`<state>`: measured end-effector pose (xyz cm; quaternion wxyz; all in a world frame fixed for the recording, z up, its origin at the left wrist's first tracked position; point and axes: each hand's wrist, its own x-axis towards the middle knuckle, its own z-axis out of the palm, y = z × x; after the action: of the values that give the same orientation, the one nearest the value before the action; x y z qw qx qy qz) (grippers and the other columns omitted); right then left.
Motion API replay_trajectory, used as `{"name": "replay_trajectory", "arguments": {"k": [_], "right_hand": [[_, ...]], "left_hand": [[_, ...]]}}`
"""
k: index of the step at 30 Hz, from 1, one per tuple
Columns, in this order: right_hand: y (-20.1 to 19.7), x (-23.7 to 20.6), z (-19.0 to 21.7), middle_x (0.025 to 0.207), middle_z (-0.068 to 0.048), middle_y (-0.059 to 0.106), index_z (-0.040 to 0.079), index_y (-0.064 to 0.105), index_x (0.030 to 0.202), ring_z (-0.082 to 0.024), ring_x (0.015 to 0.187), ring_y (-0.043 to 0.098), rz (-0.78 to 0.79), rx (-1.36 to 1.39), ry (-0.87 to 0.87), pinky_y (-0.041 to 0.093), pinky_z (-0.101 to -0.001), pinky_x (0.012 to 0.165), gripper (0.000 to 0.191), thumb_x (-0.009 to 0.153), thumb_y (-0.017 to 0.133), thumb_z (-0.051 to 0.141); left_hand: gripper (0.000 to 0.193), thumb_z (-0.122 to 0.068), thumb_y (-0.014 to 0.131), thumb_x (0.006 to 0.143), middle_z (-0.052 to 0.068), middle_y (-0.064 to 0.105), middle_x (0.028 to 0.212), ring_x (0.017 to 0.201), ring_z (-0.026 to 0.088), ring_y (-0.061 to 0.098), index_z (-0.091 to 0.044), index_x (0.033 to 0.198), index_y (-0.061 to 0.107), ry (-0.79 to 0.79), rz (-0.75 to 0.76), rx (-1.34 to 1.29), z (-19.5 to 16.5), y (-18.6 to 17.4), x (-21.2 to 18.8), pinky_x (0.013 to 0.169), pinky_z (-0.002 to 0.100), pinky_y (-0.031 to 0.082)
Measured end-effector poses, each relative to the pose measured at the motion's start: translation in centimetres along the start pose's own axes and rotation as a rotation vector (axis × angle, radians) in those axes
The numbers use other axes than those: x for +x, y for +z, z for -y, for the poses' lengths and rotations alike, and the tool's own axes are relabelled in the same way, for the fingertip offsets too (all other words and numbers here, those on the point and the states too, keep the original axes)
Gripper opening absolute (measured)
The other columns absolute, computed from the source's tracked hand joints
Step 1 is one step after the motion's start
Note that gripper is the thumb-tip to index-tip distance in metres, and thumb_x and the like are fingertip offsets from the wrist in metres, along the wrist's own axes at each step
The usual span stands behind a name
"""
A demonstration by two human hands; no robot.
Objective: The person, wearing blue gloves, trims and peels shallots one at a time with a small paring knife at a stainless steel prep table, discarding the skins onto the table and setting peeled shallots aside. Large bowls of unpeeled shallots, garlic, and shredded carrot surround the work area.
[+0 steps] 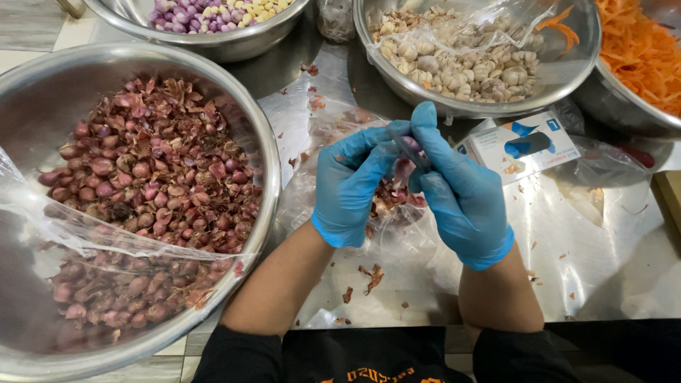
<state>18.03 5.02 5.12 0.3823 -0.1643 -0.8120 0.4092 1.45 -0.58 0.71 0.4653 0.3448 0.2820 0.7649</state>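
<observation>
Both my hands wear blue gloves and meet over a clear plastic sheet (397, 234) on the steel table. My left hand (351, 186) pinches a small shallot (406, 169) with its reddish skin hanging loose. My right hand (457, 188) grips a small knife (410, 149) whose blade lies against the shallot. Peeled skins (386, 202) lie heaped under my hands. A large steel bowl (264, 128) on my left holds unpeeled shallots (152, 170) and skins, partly under a plastic bag.
A bowl of garlic cloves (461, 60) stands behind my hands, shredded carrot (642, 46) fills a bowl at the far right, and a bowl of peeled shallots and garlic (213, 13) sits at the back left. A glove box (518, 145) lies to the right. Skin scraps (369, 276) dot the table.
</observation>
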Motion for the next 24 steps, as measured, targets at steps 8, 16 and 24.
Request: {"name": "replay_trajectory", "arguments": {"k": [8,16,24], "right_hand": [[1.1,-0.1,-1.0,0.119,-0.009,0.069,-0.001,0.052,0.151,-0.009,0.083,0.058,-0.128,0.346,0.24,0.046,-0.0209,0.067,0.049,0.103,0.049,-0.006],[0.7,0.4,0.1,0.143,-0.005,0.057,-0.002,0.032,0.16,-0.007,0.084,0.059,-0.185,0.168,0.134,0.051,-0.0213,0.077,0.059,0.102,0.041,-0.005],[0.9,0.4,0.2,0.165,-0.016,0.044,-0.002,0.041,0.156,-0.009,0.088,0.061,-0.015,-0.086,0.008,0.055,-0.0242,0.083,0.057,0.101,0.055,-0.005]], "left_hand": [[0.021,-0.013,0.065,0.106,0.003,0.072,0.105,0.085,0.007,0.063,0.001,0.121,0.071,-0.066,-0.087,-0.031,1.5,0.7,0.5,0.074,0.023,0.054],[0.023,-0.023,0.056,0.11,0.006,0.073,0.104,0.063,0.002,0.048,-0.002,0.111,0.066,-0.122,-0.041,-0.109,-0.4,0.6,1.4,0.05,0.016,0.036],[0.02,-0.018,0.054,0.111,0.003,0.066,0.099,0.072,0.002,0.053,-0.003,0.12,0.064,-0.209,-0.109,-0.281,0.3,0.0,1.1,0.06,0.018,0.041]]}}
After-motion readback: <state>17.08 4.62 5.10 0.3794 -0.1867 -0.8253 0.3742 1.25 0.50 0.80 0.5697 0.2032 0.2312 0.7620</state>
